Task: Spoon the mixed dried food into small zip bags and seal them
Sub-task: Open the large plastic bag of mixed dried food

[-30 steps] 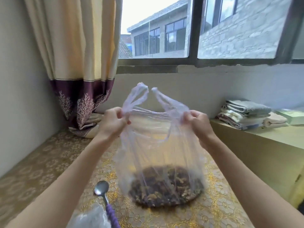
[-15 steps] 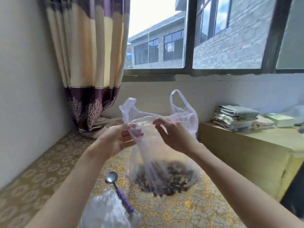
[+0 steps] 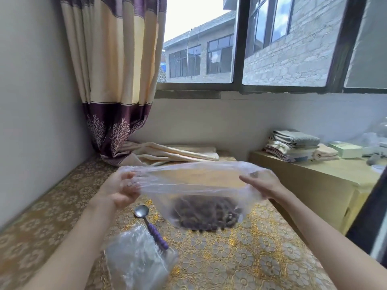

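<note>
The plastic bag (image 3: 194, 183) sits mid-table (image 3: 240, 258), its mouth stretched between the left hand (image 3: 120, 190) and the right hand (image 3: 262, 182), dried food (image 3: 206, 213) inside. Left of it lies the spoon (image 3: 149, 223); nearer, a stack of small bags (image 3: 137, 258). Folded towels (image 3: 293, 146) rest on the cabinet (image 3: 314, 185) to the right.

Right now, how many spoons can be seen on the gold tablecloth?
1. The spoon lies between the big plastic bag of dried food and the pile of small bags. Others may be hidden under that pile.
</note>
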Available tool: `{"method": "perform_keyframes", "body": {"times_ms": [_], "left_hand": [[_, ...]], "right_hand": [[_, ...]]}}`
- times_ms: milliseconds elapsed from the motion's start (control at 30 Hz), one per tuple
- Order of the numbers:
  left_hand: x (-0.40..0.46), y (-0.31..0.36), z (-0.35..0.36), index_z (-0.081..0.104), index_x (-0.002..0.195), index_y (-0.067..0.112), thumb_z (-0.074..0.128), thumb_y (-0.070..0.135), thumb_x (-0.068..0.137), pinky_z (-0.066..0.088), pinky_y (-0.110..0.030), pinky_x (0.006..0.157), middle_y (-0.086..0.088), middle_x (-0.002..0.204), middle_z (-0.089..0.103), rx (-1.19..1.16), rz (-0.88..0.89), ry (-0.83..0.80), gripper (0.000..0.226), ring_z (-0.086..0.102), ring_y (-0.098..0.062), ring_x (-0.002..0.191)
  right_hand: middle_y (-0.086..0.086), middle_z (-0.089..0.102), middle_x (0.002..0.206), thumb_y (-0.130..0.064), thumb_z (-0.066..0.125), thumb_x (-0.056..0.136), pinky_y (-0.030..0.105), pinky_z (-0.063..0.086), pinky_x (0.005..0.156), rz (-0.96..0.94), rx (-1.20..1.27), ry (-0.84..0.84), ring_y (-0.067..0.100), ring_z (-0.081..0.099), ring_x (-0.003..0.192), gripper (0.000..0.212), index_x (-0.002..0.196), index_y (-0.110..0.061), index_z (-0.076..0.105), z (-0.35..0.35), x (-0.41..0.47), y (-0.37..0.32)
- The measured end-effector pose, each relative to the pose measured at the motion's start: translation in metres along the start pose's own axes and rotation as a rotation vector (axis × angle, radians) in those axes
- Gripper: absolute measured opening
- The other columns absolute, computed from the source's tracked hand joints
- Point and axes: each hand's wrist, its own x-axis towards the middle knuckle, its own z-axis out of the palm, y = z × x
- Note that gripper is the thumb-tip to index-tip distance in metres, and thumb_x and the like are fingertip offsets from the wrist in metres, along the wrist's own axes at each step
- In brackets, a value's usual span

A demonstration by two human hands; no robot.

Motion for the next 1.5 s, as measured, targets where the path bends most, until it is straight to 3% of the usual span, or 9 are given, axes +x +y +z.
{"method": "perform_keyframes", "body": {"times_ms": [133,300,433,600,700,1000,1233,1400,1500], "left_hand": [[-0.012,0.006,-0.009,0.045,0.100,0.003,0.048,0.004,0.067,0.042,-0.016,0.085,-0.003,0.078,0.044,0.050,0.074,0.052,0.033,0.039,-0.007,0.059],[-0.036,-0.008,0.029,0.043,0.127,0.019,0.053,0.015,0.074,0.036,-0.031,0.088,-0.001,0.119,0.041,0.955,0.984,0.407,0.054,0.044,-0.016,0.106],[-0.028,-0.055,0.062,0.061,0.099,0.007,0.054,-0.006,0.080,0.052,-0.020,0.072,0.000,0.091,0.059,1.420,1.535,0.021,0.024,0.059,-0.013,0.078],[0.016,-0.098,0.058,0.055,0.119,0.018,0.033,0.019,0.100,0.047,-0.030,0.085,0.002,0.105,0.067,1.997,1.292,-0.161,0.029,0.064,-0.013,0.084],[0.017,-0.095,0.042,0.061,0.109,0.017,0.035,0.019,0.099,0.042,-0.016,0.050,0.006,0.069,0.065,2.074,1.178,-0.392,0.028,0.055,-0.006,0.051],[0.005,-0.077,0.009,0.065,0.094,0.016,0.045,0.015,0.088,0.039,-0.019,0.029,0.009,0.058,0.062,2.026,1.525,-0.460,0.021,0.049,-0.003,0.034],[0.021,-0.086,0.028,0.073,0.088,0.010,0.064,-0.004,0.068,0.051,-0.022,0.056,-0.005,0.084,0.068,1.957,1.768,-0.324,0.026,0.062,-0.015,0.067],[0.054,-0.095,0.027,0.016,0.143,0.042,0.062,0.029,0.083,0.009,-0.051,0.109,-0.001,0.153,0.007,2.367,1.025,0.043,0.076,0.012,-0.025,0.139],[0.067,-0.094,0.016,-0.001,0.142,0.045,0.059,0.040,0.086,0.032,-0.050,0.103,0.000,0.150,0.003,2.158,0.802,0.092,0.082,0.021,-0.027,0.136]], "right_hand": [[0.000,0.060,0.068,-0.046,0.056,0.090,0.019,0.032,0.049,0.004,0.038,-0.298,0.011,0.044,0.052,0.045,0.078,-0.004,0.068,0.003,-0.009,-0.003],[-0.005,0.071,0.079,-0.039,0.061,0.089,0.028,0.052,0.071,-0.319,-0.052,0.227,0.007,0.064,0.068,0.022,0.083,-0.019,0.069,0.008,-0.026,-0.035],[0.006,0.069,0.079,-0.013,0.070,0.083,0.034,0.056,0.066,-0.569,0.047,0.448,0.010,0.058,0.061,0.018,0.099,-0.005,0.067,0.023,-0.036,-0.057],[0.010,0.060,0.117,-0.017,0.066,0.086,0.040,0.053,0.083,-0.464,0.038,0.281,0.019,0.063,0.089,0.046,0.129,-0.009,0.051,0.038,-0.020,-0.044],[0.006,0.065,0.110,-0.026,0.064,0.088,0.041,0.052,0.083,-0.294,0.146,0.359,0.018,0.064,0.087,0.043,0.127,-0.013,0.054,0.032,-0.005,-0.026],[0.010,0.064,0.075,-0.026,0.057,0.089,0.031,0.055,0.062,0.414,0.298,-0.084,0.024,0.065,0.067,0.031,0.099,0.003,0.062,0.018,0.032,0.023],[0.002,0.049,0.080,-0.015,0.057,0.086,0.026,0.032,0.058,-0.005,0.232,0.414,0.026,0.050,0.082,0.012,0.083,-0.009,0.047,0.054,0.023,-0.017],[0.012,0.031,0.143,-0.061,0.058,0.081,0.047,0.035,0.099,0.185,-0.221,0.131,0.034,0.033,0.130,0.086,0.141,-0.009,0.026,0.066,0.022,-0.015],[0.013,0.027,0.148,-0.068,0.057,0.078,0.050,0.036,0.103,0.283,-0.129,-0.008,0.035,0.034,0.132,0.096,0.145,-0.010,0.020,0.077,0.024,0.006]]}}
